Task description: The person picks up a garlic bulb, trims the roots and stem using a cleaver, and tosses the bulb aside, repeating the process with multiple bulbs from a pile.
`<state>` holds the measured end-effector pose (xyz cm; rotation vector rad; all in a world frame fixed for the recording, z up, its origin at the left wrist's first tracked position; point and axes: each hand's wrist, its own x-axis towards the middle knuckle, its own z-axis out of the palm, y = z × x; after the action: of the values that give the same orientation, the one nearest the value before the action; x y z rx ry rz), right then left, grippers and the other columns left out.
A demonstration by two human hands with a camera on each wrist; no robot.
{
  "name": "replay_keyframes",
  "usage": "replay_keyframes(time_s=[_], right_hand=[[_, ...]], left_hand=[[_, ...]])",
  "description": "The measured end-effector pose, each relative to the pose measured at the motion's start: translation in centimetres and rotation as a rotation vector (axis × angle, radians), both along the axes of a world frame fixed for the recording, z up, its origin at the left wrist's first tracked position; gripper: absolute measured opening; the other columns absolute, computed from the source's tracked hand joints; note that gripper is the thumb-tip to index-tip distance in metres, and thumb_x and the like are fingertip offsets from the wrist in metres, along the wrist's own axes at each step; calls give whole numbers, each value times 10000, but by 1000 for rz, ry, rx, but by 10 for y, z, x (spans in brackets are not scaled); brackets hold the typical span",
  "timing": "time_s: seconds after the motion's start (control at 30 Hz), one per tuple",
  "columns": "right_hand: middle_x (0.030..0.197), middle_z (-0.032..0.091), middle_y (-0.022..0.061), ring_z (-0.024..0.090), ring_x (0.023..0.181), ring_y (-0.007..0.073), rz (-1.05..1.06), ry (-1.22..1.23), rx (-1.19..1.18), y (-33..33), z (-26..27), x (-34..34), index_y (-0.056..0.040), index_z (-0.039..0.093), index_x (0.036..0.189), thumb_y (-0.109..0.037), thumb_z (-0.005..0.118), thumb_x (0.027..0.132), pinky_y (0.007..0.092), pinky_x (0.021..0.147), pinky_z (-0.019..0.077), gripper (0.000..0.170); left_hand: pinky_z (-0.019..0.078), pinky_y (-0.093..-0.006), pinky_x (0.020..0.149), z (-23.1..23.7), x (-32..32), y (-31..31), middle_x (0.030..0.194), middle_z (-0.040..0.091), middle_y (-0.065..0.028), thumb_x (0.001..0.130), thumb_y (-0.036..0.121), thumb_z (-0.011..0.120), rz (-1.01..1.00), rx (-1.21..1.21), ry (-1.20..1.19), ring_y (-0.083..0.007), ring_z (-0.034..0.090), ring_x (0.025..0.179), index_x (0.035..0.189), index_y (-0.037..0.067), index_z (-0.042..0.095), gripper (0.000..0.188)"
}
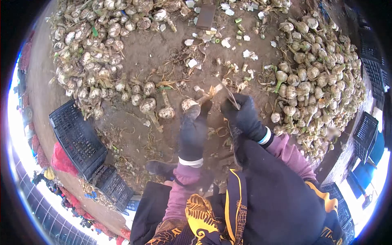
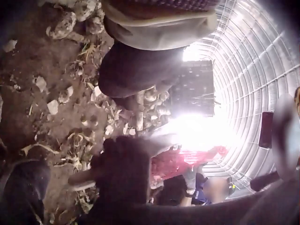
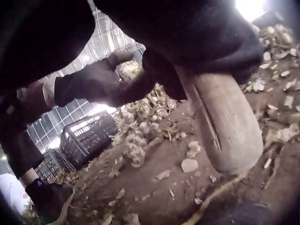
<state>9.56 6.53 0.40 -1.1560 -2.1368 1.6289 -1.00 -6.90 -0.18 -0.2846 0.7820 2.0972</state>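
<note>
The gloved left hand (image 1: 192,132) has its fingers closed around a garlic bulb (image 1: 189,104) near the middle of the scene, its cut-looking stem pointing far and right. Just beside it, the gloved right hand (image 1: 245,116) is wrapped round a wooden handle (image 3: 227,124), with a thin curved blade (image 1: 232,96) reaching toward the stem; whether blade and stem touch, I cannot tell.

On the left stand two black plastic crates, a larger one (image 1: 77,136) with slatted walls and, just beside it on the near side, a second crate (image 1: 110,185); the contents of both cannot be made out. A red sack (image 1: 63,158) sits against the larger crate's left side, its filling hidden. On the right edge, another black crate (image 1: 364,131) stands beyond the right garlic heap (image 1: 318,81), its inside unclear. The left garlic heap (image 1: 92,61) lies loose on the dirt floor (image 1: 147,67), farther off than the crates.
</note>
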Motion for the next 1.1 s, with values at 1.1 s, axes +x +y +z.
replay_keyframes(time_s=[1.1], right_hand=[[620, 604, 44, 556, 562, 109, -114, -88, -449, 28, -43, 41, 6, 639, 743, -167, 637, 827, 295, 513, 430, 193]], left_hand=[[542, -321, 816, -29, -36, -4, 1084, 640, -112, 866, 107, 630, -270, -304, 511, -213, 636, 976, 1182, 51, 585, 323]])
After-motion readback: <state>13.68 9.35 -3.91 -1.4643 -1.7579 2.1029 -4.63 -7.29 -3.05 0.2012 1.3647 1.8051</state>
